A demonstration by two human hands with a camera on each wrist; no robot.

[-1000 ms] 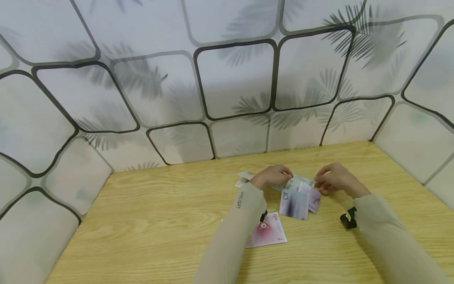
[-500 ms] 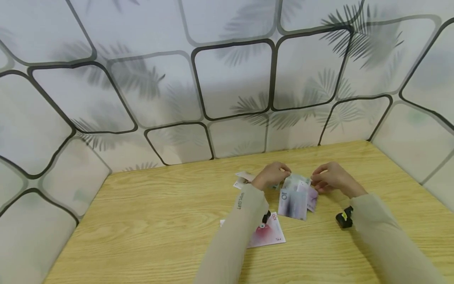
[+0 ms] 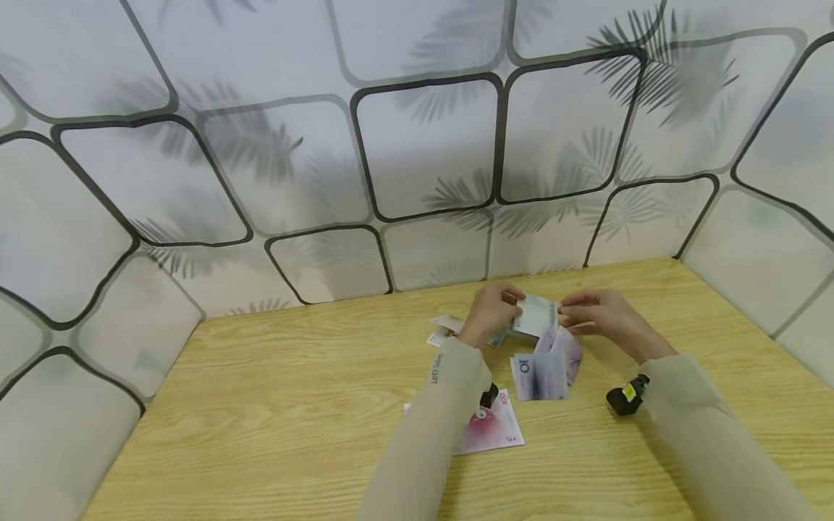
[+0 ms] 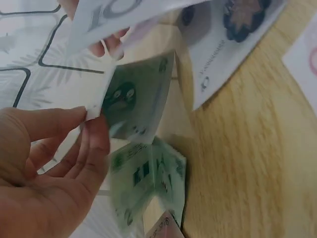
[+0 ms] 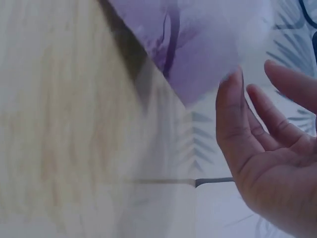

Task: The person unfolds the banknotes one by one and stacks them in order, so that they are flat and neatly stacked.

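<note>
In the head view my left hand (image 3: 491,311) pinches the left edge of a pale green banknote (image 3: 537,316), lifted and tilted. The left wrist view has the thumb and fingertips on the edge of this green banknote (image 4: 138,99). My right hand (image 3: 602,318) is at the note's right edge, its fingers loosely bent and apart. In the right wrist view a fingertip is by the edge of a purple banknote (image 5: 198,54); whether it touches is unclear. A creased bluish 10 banknote (image 3: 539,376) stands just in front, overlapping the purple one.
Behind my left wrist lie a folded green banknote (image 4: 143,173) and a brownish banknote (image 3: 446,329). A red 100 banknote (image 3: 489,427) lies partly under my left forearm. The wooden table (image 3: 280,427) meets patterned walls (image 3: 430,159) at the back and sides.
Both hands have moved slightly away from me and up, with the green banknote raised and its pale face tilted forward. The 10 and purple banknotes have shifted and now stand more upright.
</note>
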